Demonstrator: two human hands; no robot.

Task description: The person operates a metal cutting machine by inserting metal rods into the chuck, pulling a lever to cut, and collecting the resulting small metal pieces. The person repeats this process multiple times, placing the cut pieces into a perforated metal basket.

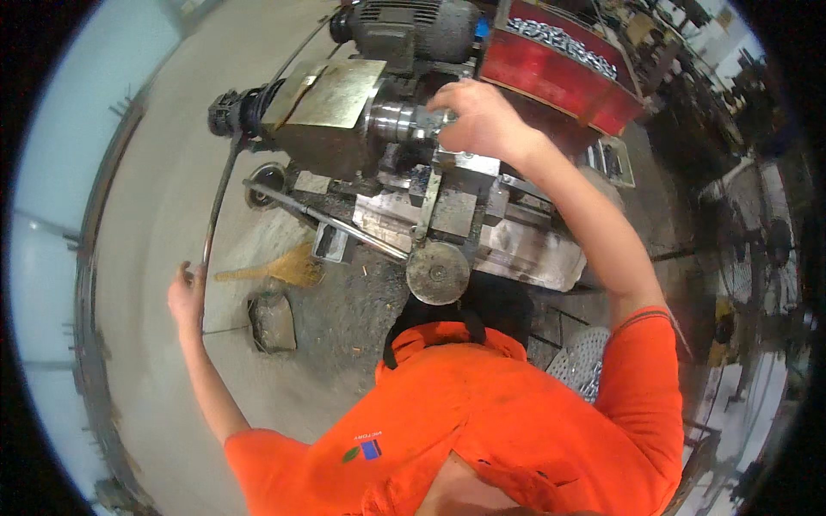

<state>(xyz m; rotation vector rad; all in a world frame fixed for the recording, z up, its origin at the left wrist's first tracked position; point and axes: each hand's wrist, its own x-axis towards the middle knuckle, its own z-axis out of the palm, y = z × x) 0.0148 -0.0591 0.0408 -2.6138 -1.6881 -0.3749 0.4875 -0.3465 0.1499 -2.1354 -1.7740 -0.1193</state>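
Observation:
My left hand point(184, 299) is closed round the lower part of a long dark lever point(220, 202), which hangs from the left end of a small metal lathe point(323, 150). Up at the lathe's shiny spindle chuck point(394, 122), my right hand point(480, 120) has its fingers curled in against the chuck's front end. Whatever those fingers hold there is hidden behind them. Below the right hand sits the tool slide point(452, 211), with a round metal disc point(438, 273) at its near end. A steel bar handle point(344, 227) runs from the disc toward the far left.
A large electric motor point(404, 33) stands behind the lathe. At the far right, a red bin point(546, 76) holds many small metal parts. A yellow brush point(292, 266) and a dark scoop-like container point(273, 322) lie on the floor. Near my right elbow is a perforated basket point(578, 359).

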